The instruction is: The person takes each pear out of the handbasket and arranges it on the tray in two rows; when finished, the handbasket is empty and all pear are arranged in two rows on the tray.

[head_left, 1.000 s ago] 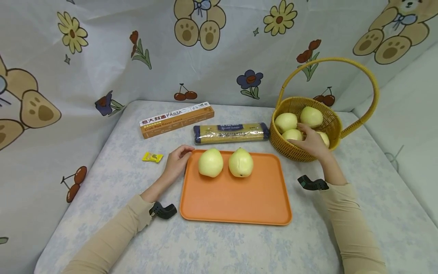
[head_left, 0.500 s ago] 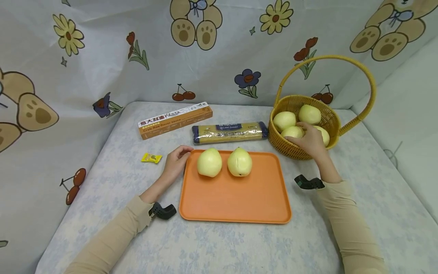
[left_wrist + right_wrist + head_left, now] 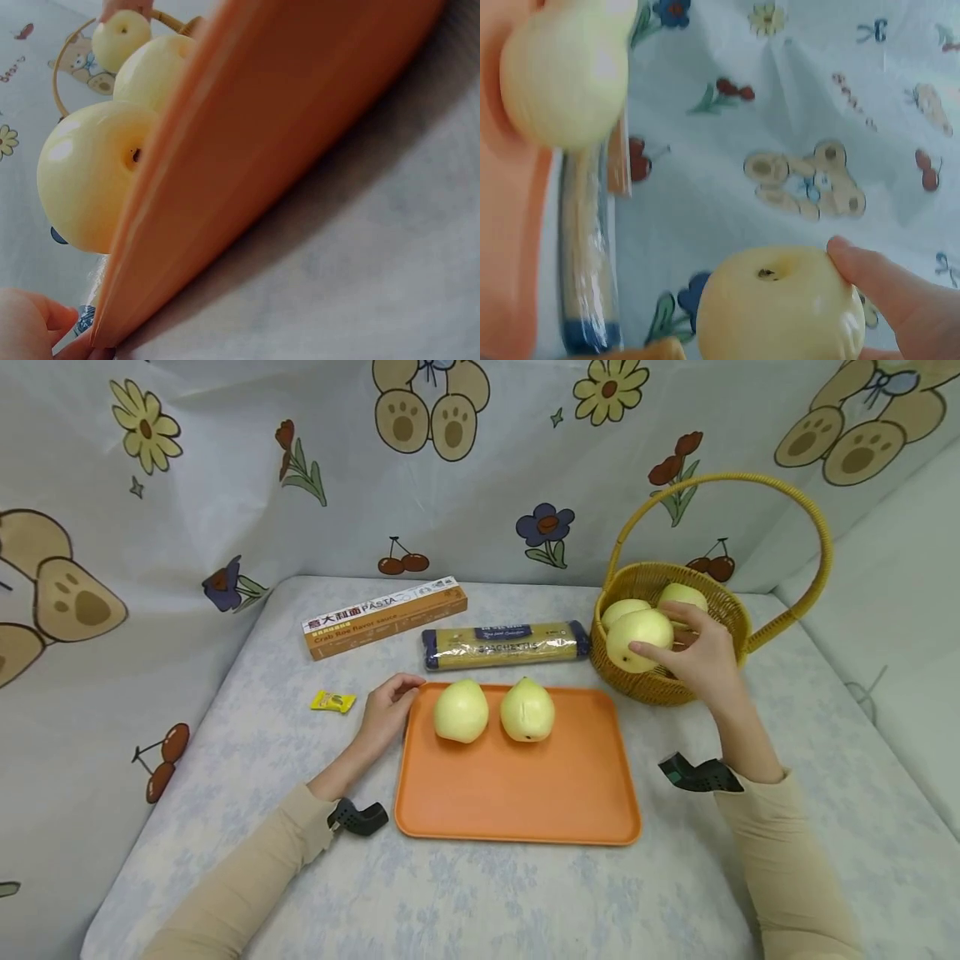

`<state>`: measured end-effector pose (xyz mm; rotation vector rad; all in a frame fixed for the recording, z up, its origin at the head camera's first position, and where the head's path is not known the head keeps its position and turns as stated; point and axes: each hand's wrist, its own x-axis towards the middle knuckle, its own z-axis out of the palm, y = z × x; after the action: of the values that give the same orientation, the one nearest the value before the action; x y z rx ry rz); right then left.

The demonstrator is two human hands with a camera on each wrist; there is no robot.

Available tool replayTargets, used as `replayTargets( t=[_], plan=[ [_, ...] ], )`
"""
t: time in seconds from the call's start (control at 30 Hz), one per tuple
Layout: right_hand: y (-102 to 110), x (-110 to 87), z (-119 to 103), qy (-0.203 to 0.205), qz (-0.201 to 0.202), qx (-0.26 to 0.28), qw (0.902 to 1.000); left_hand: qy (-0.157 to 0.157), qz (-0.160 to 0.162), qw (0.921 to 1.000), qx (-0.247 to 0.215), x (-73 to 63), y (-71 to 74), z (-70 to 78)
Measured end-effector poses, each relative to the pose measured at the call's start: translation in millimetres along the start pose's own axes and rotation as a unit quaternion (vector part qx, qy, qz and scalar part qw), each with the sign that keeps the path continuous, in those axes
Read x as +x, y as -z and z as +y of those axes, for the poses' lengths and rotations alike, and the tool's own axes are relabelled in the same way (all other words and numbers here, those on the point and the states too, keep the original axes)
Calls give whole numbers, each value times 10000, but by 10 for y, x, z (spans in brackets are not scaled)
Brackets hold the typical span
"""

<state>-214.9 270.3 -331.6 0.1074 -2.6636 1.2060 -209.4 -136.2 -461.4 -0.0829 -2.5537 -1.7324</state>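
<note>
My right hand (image 3: 708,656) pinches a pale yellow-green pear (image 3: 637,642) between thumb and fingers, over the front left of a wicker basket (image 3: 652,692). In the right wrist view this pear (image 3: 776,307) shows its dark dimple, with the thumb and fingers at its right side. More pears (image 3: 682,596) lie in the basket, partly hidden by the hand. My left hand (image 3: 386,712) holds the far left corner of an orange tray (image 3: 517,797); in the left wrist view its fingers (image 3: 34,322) are at that corner. Two pears, one left (image 3: 461,712) and one right (image 3: 527,712), sit on the tray's far half.
Behind the tray lie a spaghetti packet (image 3: 506,646) and a brown pasta box (image 3: 386,617). A small yellow wrapped sweet (image 3: 333,702) lies left of the left hand. The basket's tall handle (image 3: 821,552) arches above it. A patterned cloth (image 3: 465,510) hangs behind the table.
My right hand has lifted a pear up out of the basket, toward me. The left hand stays at the tray's corner, and the two pears on the tray have not moved.
</note>
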Motion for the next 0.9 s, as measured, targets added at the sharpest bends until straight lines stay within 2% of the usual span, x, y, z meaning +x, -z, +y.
replayTargets(
  t=[0.1,0.23,0.4,0.53,0.73,0.9],
  plan=[
    [-77,-103,-75,252,-487,183,9983,-3,8,10000,-5,18,13,11],
    [-218,-283,-68,533,-1027,238,9930,-38,-46,10000,9,33,21,13],
    [-420,-413,68,491,-1563,183,9863,-73,-55,10000,-2,27,40,13],
    [-513,-448,161,424,-1743,199,9836,-56,-54,10000,-53,14,26,10],
    [-543,-468,177,300,-1983,216,9794,-23,-26,10000,-4,7,1,6],
    [-563,-473,206,456,-2108,44,9764,-42,-28,10000,15,11,1,2]
  ],
)
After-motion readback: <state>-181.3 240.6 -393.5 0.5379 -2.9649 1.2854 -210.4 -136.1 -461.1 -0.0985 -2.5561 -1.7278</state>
